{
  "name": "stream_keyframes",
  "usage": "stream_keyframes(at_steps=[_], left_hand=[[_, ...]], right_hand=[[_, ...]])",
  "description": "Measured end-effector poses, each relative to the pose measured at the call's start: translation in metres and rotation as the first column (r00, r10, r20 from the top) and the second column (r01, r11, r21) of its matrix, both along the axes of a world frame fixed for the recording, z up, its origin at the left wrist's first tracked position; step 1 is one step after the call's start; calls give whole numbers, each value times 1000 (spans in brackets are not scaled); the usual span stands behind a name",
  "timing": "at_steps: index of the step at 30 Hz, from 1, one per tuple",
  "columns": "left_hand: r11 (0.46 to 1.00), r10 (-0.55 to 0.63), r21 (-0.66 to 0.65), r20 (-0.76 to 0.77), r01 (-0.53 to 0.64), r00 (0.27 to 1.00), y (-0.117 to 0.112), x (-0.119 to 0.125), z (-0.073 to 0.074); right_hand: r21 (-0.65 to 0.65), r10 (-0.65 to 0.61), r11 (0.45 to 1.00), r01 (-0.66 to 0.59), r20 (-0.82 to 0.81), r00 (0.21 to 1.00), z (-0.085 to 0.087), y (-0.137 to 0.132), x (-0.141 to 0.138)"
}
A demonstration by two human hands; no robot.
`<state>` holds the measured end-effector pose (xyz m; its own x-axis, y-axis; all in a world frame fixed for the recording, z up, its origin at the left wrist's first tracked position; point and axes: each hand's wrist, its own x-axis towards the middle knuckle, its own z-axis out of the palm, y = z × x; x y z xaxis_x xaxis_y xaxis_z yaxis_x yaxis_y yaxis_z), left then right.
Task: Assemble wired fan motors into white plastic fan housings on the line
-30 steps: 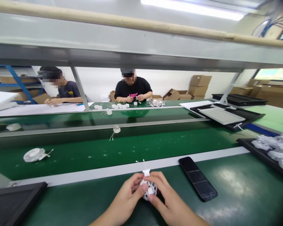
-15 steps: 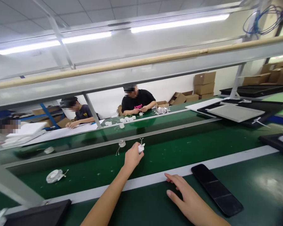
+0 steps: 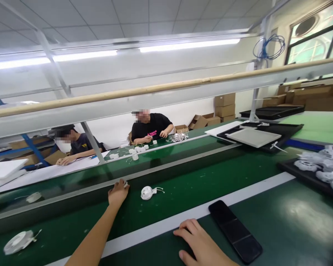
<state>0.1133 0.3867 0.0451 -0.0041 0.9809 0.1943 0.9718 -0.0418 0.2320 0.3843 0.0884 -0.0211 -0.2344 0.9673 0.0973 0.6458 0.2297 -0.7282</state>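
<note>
My left hand (image 3: 118, 193) reaches across the green conveyor belt (image 3: 188, 184) to its far grey rail (image 3: 183, 160). Its fingers cover a small white part (image 3: 125, 183), mostly hidden, so any grip is unclear. To the right of that hand, a round white part with thin wires (image 3: 147, 193) lies on the belt, untouched. My right hand (image 3: 195, 240) rests open on the green bench, holding nothing, beside a black phone (image 3: 234, 231). Another round white part (image 3: 19, 242) lies at the lower left.
A black tray heaped with white parts (image 3: 284, 168) stands at the right. Beyond the belts, two seated co-workers (image 3: 151, 127) (image 3: 81, 145) work behind small white parts (image 3: 137, 149). A grey panel in a black tray (image 3: 252, 137) lies far right, with cardboard boxes (image 3: 224, 105) behind.
The round white part has left my hands and now lies on the belt. My left hand has moved left to the far rail, and my right hand has shifted slightly. The view has tilted.
</note>
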Motion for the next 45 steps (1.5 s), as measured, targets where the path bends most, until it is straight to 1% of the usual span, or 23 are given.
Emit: stream_keyframes(at_steps=[2,4,6,7,8,9,10,11,12,13,14,15,17,18,19,20,23,26,28,31,33,42,45], left_hand=[[1000,-26,13,3,26,1000,-11,-3,-1],[991,-126,50,9,126,992,-37,1,-4],[958,-279,78,19,277,960,-78,10,-12],[924,-378,74,31,375,925,-104,16,-18],[874,-485,55,49,483,873,-131,21,-24],[793,-609,18,75,610,790,-159,27,-30],[662,-742,-29,117,749,660,-184,32,-35],[531,-830,-65,159,845,534,-206,36,-39],[414,-885,-81,195,907,422,-223,39,-42],[348,-910,-70,215,935,355,-235,40,-45],[347,-912,-30,220,937,345,-242,40,-47],[394,-898,35,225,918,377,-245,38,-49],[528,-838,157,258,835,481,-245,34,-54],[586,-800,178,283,790,530,-244,33,-56],[625,-768,169,305,762,563,-244,33,-58],[644,-749,140,318,752,581,-244,33,-59],[643,-729,61,355,764,585,-249,36,-61],[634,-713,47,422,772,559,-252,39,-61],[613,-716,32,444,789,539,-253,39,-61],[579,-727,3,455,816,514,-251,38,-62],[569,-723,-10,471,822,506,-250,37,-62],[545,-736,-18,468,838,489,-245,35,-55],[551,-744,-6,450,835,494,-246,37,-56]], right_hand=[[-2,13,1000,-13,-31,999,-1,0,2],[18,-13,1000,15,-81,997,-1,-1,2],[50,-78,995,87,-158,984,-1,-4,0],[66,-111,990,126,-201,973,-1,-5,-1],[77,-137,984,160,-239,961,-2,-6,-3],[83,-156,979,184,-266,951,-2,-6,-4],[82,-168,977,198,-283,944,-2,-6,-5],[76,-177,975,207,-289,941,-2,-6,-5],[67,-186,975,214,-287,940,-2,-6,-5],[55,-196,974,220,-283,939,-2,-6,-6],[44,-204,974,224,-279,938,-2,-6,-6],[33,-205,974,223,-277,939,-1,-7,-6],[8,-178,982,188,-274,945,2,-7,-6],[-8,-153,988,157,-275,949,3,-7,-7],[-24,-125,992,123,-278,952,4,-8,-8],[-39,-101,995,93,-282,954,4,-7,-9],[-69,-80,996,62,-294,952,3,-6,-11],[-69,-102,994,86,-283,954,2,-5,-12],[-59,-104,994,92,-270,957,3,-6,-12],[-41,-50,998,41,-257,965,5,-10,-14],[-29,-26,999,19,-248,968,5,-12,-17],[5,-149,987,159,-324,934,-8,-12,-32],[5,-173,983,184,-325,930,-10,-11,-36]])
